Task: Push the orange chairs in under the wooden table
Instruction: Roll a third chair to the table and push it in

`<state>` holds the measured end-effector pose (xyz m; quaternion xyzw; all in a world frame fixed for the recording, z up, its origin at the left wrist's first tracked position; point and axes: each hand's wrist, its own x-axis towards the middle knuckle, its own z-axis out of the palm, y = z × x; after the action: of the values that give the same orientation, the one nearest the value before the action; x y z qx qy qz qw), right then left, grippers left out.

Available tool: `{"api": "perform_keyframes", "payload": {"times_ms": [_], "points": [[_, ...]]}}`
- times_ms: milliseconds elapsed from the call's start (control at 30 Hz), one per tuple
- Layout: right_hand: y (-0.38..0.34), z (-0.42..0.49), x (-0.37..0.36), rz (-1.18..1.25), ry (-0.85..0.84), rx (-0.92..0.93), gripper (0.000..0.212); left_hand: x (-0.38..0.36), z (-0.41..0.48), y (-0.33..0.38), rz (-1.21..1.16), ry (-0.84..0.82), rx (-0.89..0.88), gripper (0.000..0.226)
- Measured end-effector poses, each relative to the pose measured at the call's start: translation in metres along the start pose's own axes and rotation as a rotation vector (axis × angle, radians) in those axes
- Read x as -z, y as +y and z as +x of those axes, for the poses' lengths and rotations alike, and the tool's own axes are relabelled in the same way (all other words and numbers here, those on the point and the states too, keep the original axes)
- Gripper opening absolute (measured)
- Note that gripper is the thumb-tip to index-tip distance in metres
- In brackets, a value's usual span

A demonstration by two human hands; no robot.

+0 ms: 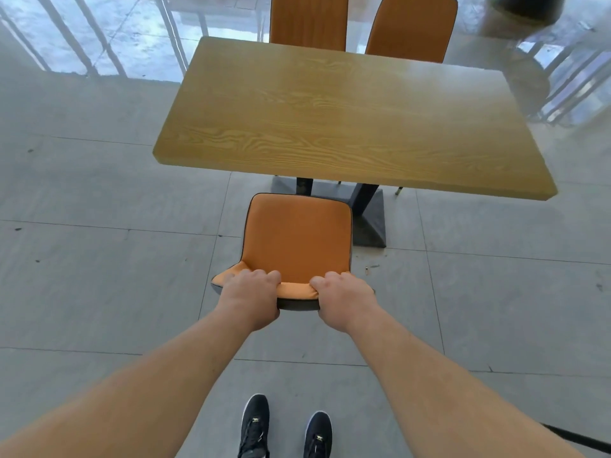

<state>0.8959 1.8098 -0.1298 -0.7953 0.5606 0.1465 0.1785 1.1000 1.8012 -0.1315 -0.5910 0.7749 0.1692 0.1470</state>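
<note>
An orange chair (297, 239) stands on the near side of the wooden table (347, 117), its seat front just short of the table's near edge. My left hand (253, 294) and my right hand (342, 297) both grip the top of its backrest, side by side. Two more orange chairs stand at the table's far side, the left one (309, 21) and the right one (413, 28), with their backrests rising above the tabletop and their seats hidden under it.
The table rests on a dark metal pedestal base (367, 223). Grey floor tiles (99, 259) lie all around. A white railing (99, 38) runs along the far left and another (575, 84) at the right. My black shoes (284, 428) stand behind the chair.
</note>
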Motion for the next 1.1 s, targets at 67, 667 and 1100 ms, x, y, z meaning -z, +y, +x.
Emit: {"api": "perform_keyframes", "payload": {"times_ms": [67, 667, 1100], "points": [[0.0, 0.012, 0.006, 0.014, -0.003, 0.011, 0.015, 0.008, 0.01, -0.009, 0.0, -0.009, -0.006, 0.017], [-0.013, 0.01, 0.009, 0.052, 0.054, -0.078, 0.015, 0.008, 0.012, -0.019, 0.002, -0.009, -0.055, 0.023], [-0.014, -0.048, 0.032, 0.228, 0.079, -0.261, 0.036, 0.039, 0.017, 0.009, -0.01, -0.23, -0.215, 0.048]]}}
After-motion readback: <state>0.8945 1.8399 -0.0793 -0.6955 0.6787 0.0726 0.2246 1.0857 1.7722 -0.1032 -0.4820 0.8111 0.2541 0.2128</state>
